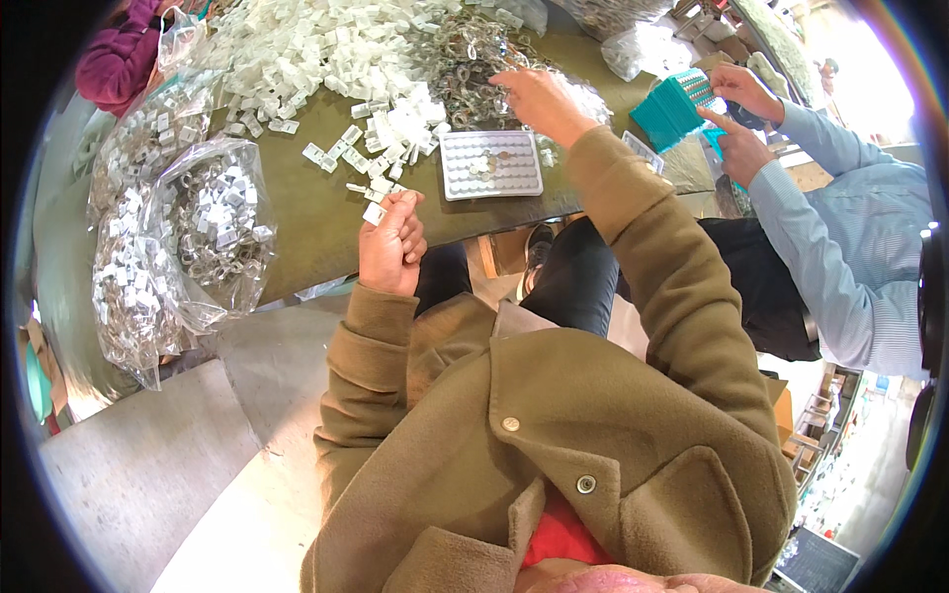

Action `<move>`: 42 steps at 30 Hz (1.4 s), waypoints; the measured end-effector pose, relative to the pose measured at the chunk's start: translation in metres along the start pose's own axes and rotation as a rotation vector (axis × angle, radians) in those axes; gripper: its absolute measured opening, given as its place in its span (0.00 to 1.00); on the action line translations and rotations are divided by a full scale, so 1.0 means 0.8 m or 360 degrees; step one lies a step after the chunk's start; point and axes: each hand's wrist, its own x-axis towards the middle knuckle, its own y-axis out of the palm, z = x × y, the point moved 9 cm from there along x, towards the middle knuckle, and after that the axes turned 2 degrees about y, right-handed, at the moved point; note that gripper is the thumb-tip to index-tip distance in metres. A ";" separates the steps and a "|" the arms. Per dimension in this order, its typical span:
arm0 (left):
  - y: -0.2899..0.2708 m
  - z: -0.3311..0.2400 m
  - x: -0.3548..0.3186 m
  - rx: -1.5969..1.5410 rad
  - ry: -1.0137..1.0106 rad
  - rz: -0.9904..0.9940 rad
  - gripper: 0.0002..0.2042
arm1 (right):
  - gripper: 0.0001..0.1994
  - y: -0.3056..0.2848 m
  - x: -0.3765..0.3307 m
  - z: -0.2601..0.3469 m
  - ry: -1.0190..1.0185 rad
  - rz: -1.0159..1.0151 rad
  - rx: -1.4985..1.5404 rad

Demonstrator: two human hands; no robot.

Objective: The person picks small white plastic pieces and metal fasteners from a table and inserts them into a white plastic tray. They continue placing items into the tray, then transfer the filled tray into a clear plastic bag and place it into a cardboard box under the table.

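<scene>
Far left: clear bags (188, 237) stuffed with small white plastic bits and metal rings, lying on the green table (306, 217). Next, left hand (392, 242), curled shut on a few white clips (375, 211), held up just over the table edge. Just right of that, a grey tray (491, 164) with rows of little holes, a few round pieces sitting in it already. Above it, right hand (539, 99) reaching into the shiny ring pile (474, 59), fingers pinched; hard to tell if holding one. Best to pick one ring at a time and drop it straight into a hole. Far right: another person's hands on a teal rack (672, 107).
</scene>
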 end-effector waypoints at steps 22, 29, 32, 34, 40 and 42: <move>0.010 0.003 -0.002 0.0044 -0.0044 -0.0027 0.07 | 0.13 -0.020 0.000 -0.015 0.0322 -0.0238 0.0193; 0.047 -0.028 0.010 0.0161 0.0369 -0.0094 0.17 | 0.15 -0.047 -0.049 0.085 -0.0007 -0.0304 0.0990; 0.056 -0.036 0.007 0.0152 0.0563 -0.0108 0.17 | 0.11 -0.066 -0.096 0.139 -0.0271 -0.0377 0.0829; 0.055 -0.042 0.002 0.0172 0.0687 -0.0159 0.15 | 0.12 -0.067 -0.113 0.164 -0.0330 -0.0331 0.0690; 0.052 -0.059 -0.006 -0.0060 0.0609 0.0147 0.13 | 0.09 -0.086 -0.151 0.197 -0.0516 -0.0470 0.0641; 0.052 -0.060 -0.008 -0.0081 0.0510 0.0239 0.16 | 0.09 -0.085 -0.161 0.201 -0.0611 -0.0340 0.0746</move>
